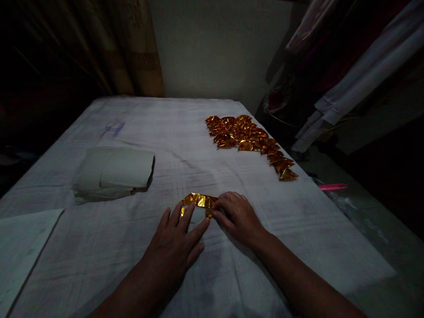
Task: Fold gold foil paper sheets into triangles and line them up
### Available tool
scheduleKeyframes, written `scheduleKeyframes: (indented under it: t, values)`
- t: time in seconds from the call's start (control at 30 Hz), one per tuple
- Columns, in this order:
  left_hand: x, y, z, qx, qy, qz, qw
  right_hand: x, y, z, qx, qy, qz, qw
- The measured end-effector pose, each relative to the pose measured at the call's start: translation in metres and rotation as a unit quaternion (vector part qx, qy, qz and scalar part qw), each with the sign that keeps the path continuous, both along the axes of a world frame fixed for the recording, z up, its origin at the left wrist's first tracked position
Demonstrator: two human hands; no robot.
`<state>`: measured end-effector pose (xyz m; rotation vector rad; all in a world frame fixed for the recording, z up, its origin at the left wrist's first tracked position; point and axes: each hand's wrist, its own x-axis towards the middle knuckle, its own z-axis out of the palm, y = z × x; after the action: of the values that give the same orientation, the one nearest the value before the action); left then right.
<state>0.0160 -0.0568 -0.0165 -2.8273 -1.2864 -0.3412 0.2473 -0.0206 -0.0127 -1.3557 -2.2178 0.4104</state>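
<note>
A partly folded piece of gold foil paper [200,200] lies on the white cloth in front of me. My left hand [179,236] rests over its near left part with the fingers spread, the tips touching the paper. At the paper's right end, my right hand [236,216] has its thumb and fingers pinched on the edge. A pale area shows in the paper's middle, between gold parts. Its left end slants in a folded corner. Some of the near side is hidden under my left fingers.
Several folded gold foil pieces [247,134] are grouped at the table's far right edge. A stack of greenish-grey paper [115,170] lies to the left, and a white sheet [24,251] at the near left. Clothes [367,75] hang at the right. A pink-handled object [333,187] sits beyond the right edge.
</note>
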Motion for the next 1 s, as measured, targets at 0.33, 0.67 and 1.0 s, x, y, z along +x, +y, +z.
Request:
scheduleKeyframes:
  t: [0.33, 0.67, 1.0]
  values:
    - [0.002, -0.002, 0.005, -0.008, 0.003, 0.012, 1.000, -0.003, 0.000, -0.003, 0.005, 0.029, -0.061, 0.998]
    - [0.004, 0.004, 0.010, 0.013, -0.009, 0.003, 1.000, -0.005, -0.011, 0.001, 0.088, -0.030, 0.026, 0.995]
    - [-0.027, 0.029, 0.018, 0.009, -0.182, -0.018, 0.983, -0.008, -0.012, 0.003, 0.155, -0.088, 0.063, 0.982]
